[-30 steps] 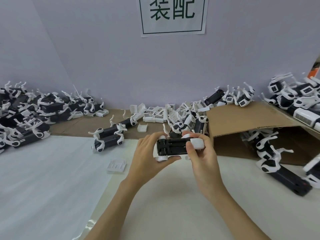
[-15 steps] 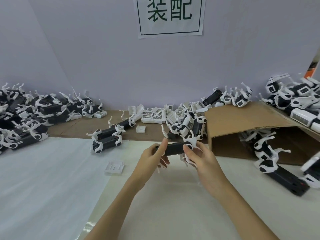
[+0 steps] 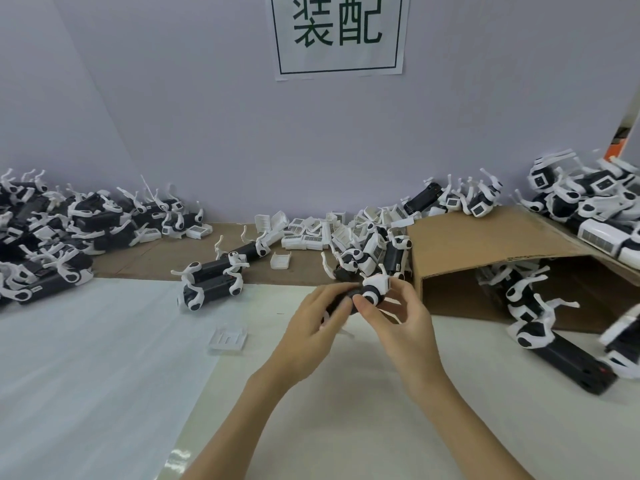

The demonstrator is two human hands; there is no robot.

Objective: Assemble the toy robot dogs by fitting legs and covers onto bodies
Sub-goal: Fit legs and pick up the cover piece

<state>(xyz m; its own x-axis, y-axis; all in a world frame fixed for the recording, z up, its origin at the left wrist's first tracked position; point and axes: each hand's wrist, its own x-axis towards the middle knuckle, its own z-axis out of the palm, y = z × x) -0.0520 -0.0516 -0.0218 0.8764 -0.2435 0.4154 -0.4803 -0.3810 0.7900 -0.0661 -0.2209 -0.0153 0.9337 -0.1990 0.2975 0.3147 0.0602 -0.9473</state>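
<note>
A black toy dog body with white legs (image 3: 372,289) is held above the white table, pointing away from me. My left hand (image 3: 317,327) grips its black rear part from the left. My right hand (image 3: 398,320) pinches the white front leg joint with thumb and fingers. One white leg hangs below between the hands. A loose white cover (image 3: 228,337) lies on the table to the left of my hands.
Two dog bodies (image 3: 214,282) lie at the table's back left. Heaps of dogs fill the far left (image 3: 48,244) and far right (image 3: 595,209). Loose white covers (image 3: 311,233) are piled at the back. A cardboard box (image 3: 485,251) opens on the right, with dogs spilling out.
The dog body has been turned from lying crosswise with its underside up to pointing away from me. Both hands shifted their hold; the right one now pinches the front leg joint.
</note>
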